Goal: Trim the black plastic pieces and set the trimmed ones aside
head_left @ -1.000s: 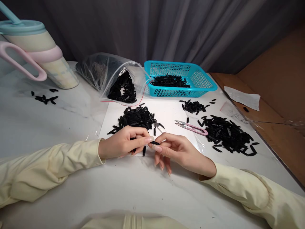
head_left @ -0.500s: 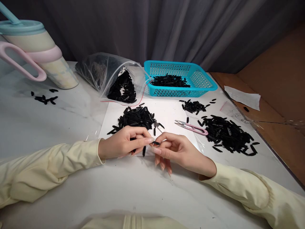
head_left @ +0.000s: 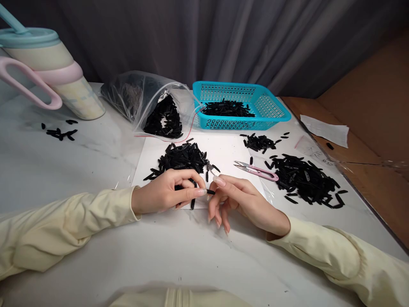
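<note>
My left hand [head_left: 171, 189] pinches a small, slim black piece with rounded ends [head_left: 210, 192] between thumb and index finger. Its free end points toward my right hand [head_left: 238, 198], whose thumb is raised away from the piece. The right fingers are apart and hang loosely; whether one still touches the piece from behind is hard to tell. Just beyond my left hand, a heap of similar black pieces [head_left: 183, 157] lies on a white sheet [head_left: 223, 147]. One more black piece [head_left: 193, 202] shows beneath the left fingers.
Pink-handled thread snips [head_left: 262, 172] lie right of my hands, beside a larger black heap [head_left: 306, 179]. Behind are an open zip bag [head_left: 128, 91] and a blue basket [head_left: 275, 113], both holding black pieces. A tumbler [head_left: 68, 72] stands at left.
My right thumb has lifted off the black piece and the right hand has loosened. The left hand keeps its pinch, and more of the piece now shows.
</note>
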{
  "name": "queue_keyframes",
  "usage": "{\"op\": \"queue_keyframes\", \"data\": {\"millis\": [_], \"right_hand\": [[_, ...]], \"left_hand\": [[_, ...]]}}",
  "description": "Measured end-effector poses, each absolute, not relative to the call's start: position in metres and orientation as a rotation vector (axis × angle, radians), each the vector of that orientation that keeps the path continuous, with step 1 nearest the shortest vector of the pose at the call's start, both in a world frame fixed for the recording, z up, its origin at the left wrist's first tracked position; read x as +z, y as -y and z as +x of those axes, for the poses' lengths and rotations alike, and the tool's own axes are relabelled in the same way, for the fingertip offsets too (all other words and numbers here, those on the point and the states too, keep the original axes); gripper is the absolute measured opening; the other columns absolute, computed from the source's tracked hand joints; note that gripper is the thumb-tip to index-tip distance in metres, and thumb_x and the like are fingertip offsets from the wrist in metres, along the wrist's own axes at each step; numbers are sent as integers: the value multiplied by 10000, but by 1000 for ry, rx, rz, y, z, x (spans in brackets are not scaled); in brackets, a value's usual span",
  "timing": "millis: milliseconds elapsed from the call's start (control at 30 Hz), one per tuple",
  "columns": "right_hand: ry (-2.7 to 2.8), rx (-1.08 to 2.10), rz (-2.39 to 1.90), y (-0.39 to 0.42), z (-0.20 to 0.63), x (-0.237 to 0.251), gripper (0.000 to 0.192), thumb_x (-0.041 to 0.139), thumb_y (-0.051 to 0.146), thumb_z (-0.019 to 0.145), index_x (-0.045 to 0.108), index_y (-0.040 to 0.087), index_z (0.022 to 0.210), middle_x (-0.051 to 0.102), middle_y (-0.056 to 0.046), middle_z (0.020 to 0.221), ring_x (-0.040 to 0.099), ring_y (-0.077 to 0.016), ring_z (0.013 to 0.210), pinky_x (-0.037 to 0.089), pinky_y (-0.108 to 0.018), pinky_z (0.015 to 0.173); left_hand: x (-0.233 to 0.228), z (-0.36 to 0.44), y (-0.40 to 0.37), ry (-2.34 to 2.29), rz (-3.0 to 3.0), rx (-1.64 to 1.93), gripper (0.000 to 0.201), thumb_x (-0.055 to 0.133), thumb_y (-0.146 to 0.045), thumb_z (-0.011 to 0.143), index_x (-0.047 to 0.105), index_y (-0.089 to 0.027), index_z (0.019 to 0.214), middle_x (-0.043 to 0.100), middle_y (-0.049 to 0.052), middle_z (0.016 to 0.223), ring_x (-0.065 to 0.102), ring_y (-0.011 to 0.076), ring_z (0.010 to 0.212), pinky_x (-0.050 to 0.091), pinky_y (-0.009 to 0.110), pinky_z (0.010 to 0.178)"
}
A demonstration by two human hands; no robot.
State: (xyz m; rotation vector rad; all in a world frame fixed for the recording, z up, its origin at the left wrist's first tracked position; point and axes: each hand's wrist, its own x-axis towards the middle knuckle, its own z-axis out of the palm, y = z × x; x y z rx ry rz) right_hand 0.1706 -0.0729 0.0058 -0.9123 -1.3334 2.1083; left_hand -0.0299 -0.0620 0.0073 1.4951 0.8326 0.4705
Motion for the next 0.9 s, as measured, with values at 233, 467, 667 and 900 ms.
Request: {"op": "queue_keyframes", "data": {"millis": [233,467,667,900], "right_hand": [[1313,2150,-875,72,172,3,263,406,380,918,417,160,774,616,-49,632,581,-137,494,481,-222,393],[1311,2153,-871,73,171,5,252,429,359,909,432,153,764,615,-54,635,577,-133,495,482,-225,399],[1382,2135,-845,73,174,5,233,466,338,899,478,139,778,613,-54,660,581,-127,516,490,-229,433],[1419,2111,-838,73,175,4,216,503,327,883,492,131,793,616,-57,678,573,-120,511,488,-232,431]], "left_hand": [[8,-30,63,-848,1506,473,155,511,-298,848,527,-158,913,409,-108,438,299,25,365,248,139,365],[10,-29,63,-868,1514,467,168,519,-287,841,523,-154,943,411,-111,443,300,26,383,251,141,380],[7,-30,63,-889,1557,484,169,532,-292,833,522,-158,936,424,-109,453,319,31,398,272,146,400],[7,-31,64,-897,1585,483,161,531,-283,832,512,-156,929,433,-106,459,342,35,416,291,148,424]]}}
